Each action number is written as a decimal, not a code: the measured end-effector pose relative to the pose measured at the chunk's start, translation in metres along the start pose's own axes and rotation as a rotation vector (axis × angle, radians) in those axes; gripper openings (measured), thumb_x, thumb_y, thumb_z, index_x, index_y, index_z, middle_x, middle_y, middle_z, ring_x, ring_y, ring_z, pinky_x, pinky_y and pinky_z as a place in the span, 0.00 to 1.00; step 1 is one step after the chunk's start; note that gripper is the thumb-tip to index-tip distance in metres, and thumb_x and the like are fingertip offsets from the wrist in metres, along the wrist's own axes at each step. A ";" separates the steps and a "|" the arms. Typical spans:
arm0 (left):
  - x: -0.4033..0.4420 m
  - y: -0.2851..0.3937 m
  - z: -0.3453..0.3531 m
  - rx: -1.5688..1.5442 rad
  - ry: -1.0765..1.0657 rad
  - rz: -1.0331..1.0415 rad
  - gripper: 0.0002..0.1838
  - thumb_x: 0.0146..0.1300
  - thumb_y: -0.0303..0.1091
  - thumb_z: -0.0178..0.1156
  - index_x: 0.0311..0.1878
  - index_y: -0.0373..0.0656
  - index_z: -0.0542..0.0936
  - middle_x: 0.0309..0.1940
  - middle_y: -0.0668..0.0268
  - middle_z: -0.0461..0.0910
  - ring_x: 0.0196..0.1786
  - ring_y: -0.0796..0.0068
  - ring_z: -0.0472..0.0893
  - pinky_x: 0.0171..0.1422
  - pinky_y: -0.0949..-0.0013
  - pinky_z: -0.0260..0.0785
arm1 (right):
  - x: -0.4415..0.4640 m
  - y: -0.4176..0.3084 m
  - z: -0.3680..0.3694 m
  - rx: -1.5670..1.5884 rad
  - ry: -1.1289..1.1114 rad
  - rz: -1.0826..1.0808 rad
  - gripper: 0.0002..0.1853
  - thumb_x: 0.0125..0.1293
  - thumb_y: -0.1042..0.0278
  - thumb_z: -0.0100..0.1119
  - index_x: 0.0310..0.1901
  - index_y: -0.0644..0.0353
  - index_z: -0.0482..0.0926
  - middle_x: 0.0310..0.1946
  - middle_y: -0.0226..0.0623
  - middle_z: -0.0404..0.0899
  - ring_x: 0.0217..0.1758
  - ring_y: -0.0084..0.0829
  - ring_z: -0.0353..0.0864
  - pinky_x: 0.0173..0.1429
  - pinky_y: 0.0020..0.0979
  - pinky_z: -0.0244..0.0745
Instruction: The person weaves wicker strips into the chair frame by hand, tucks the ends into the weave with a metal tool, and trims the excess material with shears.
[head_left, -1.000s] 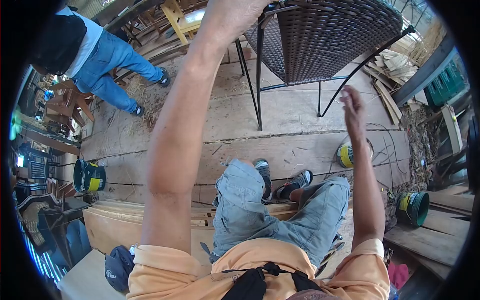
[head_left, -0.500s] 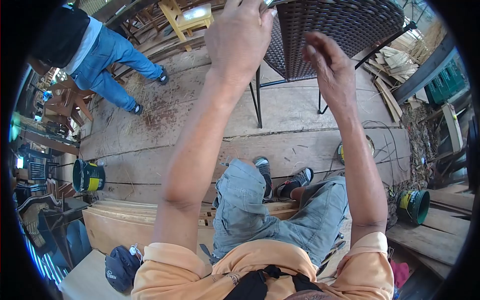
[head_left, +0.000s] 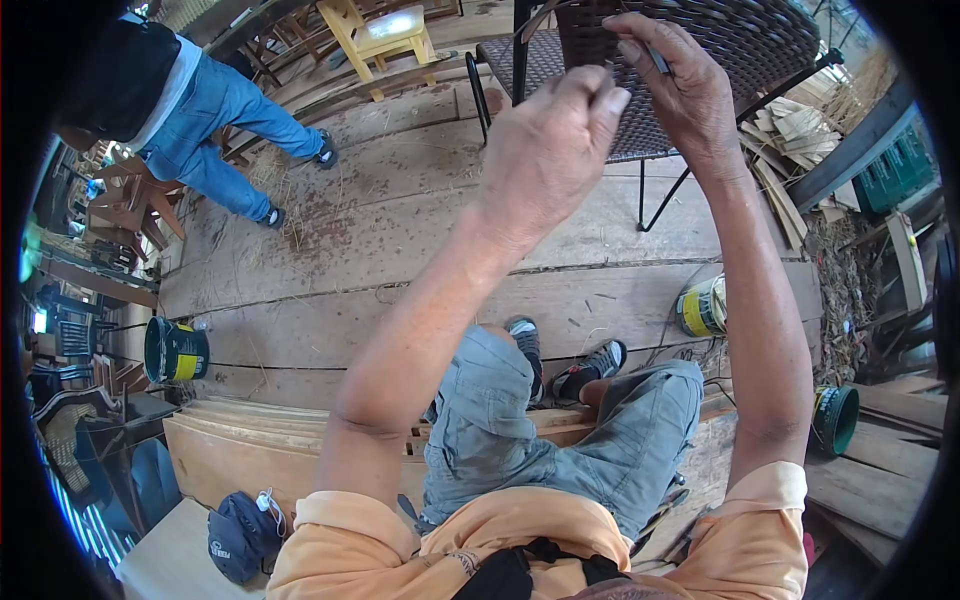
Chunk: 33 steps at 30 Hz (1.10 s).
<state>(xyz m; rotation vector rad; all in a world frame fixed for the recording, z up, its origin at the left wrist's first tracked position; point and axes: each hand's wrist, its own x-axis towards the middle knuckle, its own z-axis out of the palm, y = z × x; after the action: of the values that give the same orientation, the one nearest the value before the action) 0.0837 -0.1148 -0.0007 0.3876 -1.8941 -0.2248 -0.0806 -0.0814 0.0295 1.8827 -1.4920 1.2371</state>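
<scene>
A dark brown woven chair (head_left: 715,50) on a black metal frame fills the top right. In front of its weave, my left hand (head_left: 560,140) is closed with thumb and fingers pinched together; what they hold, if anything, is hidden. Just to the right and higher up, my right hand (head_left: 685,90) curls its thumb and fingers around a thin, flat, greyish piece (head_left: 658,60), too small to name. My two hands are close together, fingertips almost meeting. A loose brown strip (head_left: 540,18) curves near the chair's upright, above my left hand.
A person in blue jeans (head_left: 225,95) stands at the left. Dark green buckets (head_left: 178,350) (head_left: 703,305) sit on the plank floor. Wood scraps (head_left: 790,130) lie at the right, long boards (head_left: 240,445) by my legs, and a dark cap (head_left: 238,535) at lower left.
My left hand has come down and right from the chair's top edge. My right hand has risen slightly and now shows a thin piece in its fingers. The chair has turned or shifted.
</scene>
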 end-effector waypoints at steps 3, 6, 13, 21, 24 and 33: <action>0.009 -0.005 -0.021 0.154 0.134 0.007 0.10 0.65 0.38 0.60 0.38 0.39 0.78 0.31 0.58 0.80 0.28 0.65 0.83 0.28 0.69 0.76 | 0.005 -0.005 -0.016 0.010 -0.160 0.071 0.19 0.65 0.69 0.59 0.58 0.57 0.74 0.46 0.44 0.81 0.46 0.38 0.82 0.48 0.30 0.77; 0.017 -0.016 -0.044 0.328 0.190 -0.060 0.12 0.66 0.38 0.59 0.40 0.38 0.79 0.33 0.54 0.82 0.28 0.64 0.83 0.28 0.68 0.75 | -0.003 -0.001 -0.005 0.000 -0.004 -0.035 0.12 0.67 0.66 0.58 0.51 0.46 0.81 0.47 0.27 0.82 0.52 0.28 0.81 0.54 0.28 0.78; 0.013 -0.014 -0.051 0.224 -0.051 -0.237 0.11 0.66 0.37 0.60 0.40 0.38 0.81 0.29 0.59 0.83 0.25 0.67 0.83 0.29 0.67 0.75 | -0.008 0.001 -0.003 -0.009 0.074 -0.103 0.12 0.66 0.68 0.59 0.50 0.46 0.82 0.46 0.28 0.82 0.50 0.27 0.82 0.51 0.26 0.79; 0.002 0.005 -0.030 0.146 -0.066 -0.002 0.08 0.63 0.32 0.61 0.41 0.38 0.80 0.30 0.60 0.82 0.28 0.67 0.83 0.32 0.67 0.77 | -0.006 -0.013 -0.005 -0.058 0.048 -0.050 0.10 0.65 0.68 0.62 0.48 0.51 0.83 0.45 0.31 0.81 0.45 0.28 0.83 0.48 0.26 0.79; 0.002 0.013 -0.033 0.146 -0.139 -0.068 0.08 0.62 0.31 0.61 0.42 0.38 0.80 0.31 0.60 0.82 0.28 0.67 0.83 0.33 0.67 0.77 | -0.008 -0.008 -0.006 -0.072 0.041 -0.056 0.10 0.65 0.68 0.61 0.48 0.50 0.82 0.46 0.31 0.81 0.46 0.28 0.83 0.47 0.26 0.79; 0.002 0.012 -0.035 0.121 -0.162 -0.140 0.06 0.62 0.31 0.61 0.39 0.38 0.80 0.28 0.61 0.81 0.26 0.69 0.83 0.31 0.67 0.76 | -0.010 -0.007 -0.009 -0.079 0.069 -0.115 0.13 0.67 0.71 0.58 0.52 0.48 0.81 0.46 0.32 0.81 0.46 0.29 0.83 0.48 0.26 0.79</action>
<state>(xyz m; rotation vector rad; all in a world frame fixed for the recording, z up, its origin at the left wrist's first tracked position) 0.1135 -0.1032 0.0175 0.6002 -2.0479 -0.2418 -0.0781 -0.0669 0.0270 1.8289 -1.3575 1.1620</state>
